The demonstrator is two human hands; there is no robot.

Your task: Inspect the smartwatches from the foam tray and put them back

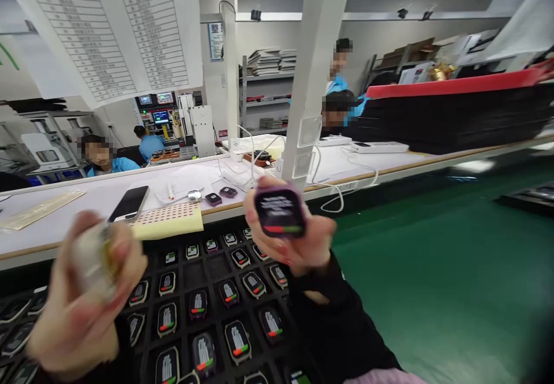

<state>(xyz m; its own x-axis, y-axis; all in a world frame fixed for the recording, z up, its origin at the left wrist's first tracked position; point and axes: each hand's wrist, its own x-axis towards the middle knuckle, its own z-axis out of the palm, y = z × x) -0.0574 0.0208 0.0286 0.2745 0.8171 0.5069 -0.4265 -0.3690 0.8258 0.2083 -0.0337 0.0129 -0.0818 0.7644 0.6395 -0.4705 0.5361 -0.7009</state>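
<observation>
The black tray (203,268) at the near edge of the bench (64,222) is the landmark here. Most of its pockets hold smartwatch bodies with lit screens showing a red and green bar; a few pockets near the tray's far middle sit vacant, so judging from that, the work through this tray looks well on but not finished.

The right hand (298,245), above the tray's far right corner, holds a purple smartwatch body (280,211) raised with its lit screen facing the camera. The grip is closed around the case, fingers wrapped under and beside it, thumb at the left edge.

The left hand (86,303), above the tray's near left part, is badly blurred. Its grip is curled round a pale rounded object (93,260), perhaps a cream-coloured watch body, though the blur hides what it is.

Just beyond the tray on the bench lie a yellow sheet of red dot stickers (168,220) and a dark phone (128,203).
</observation>
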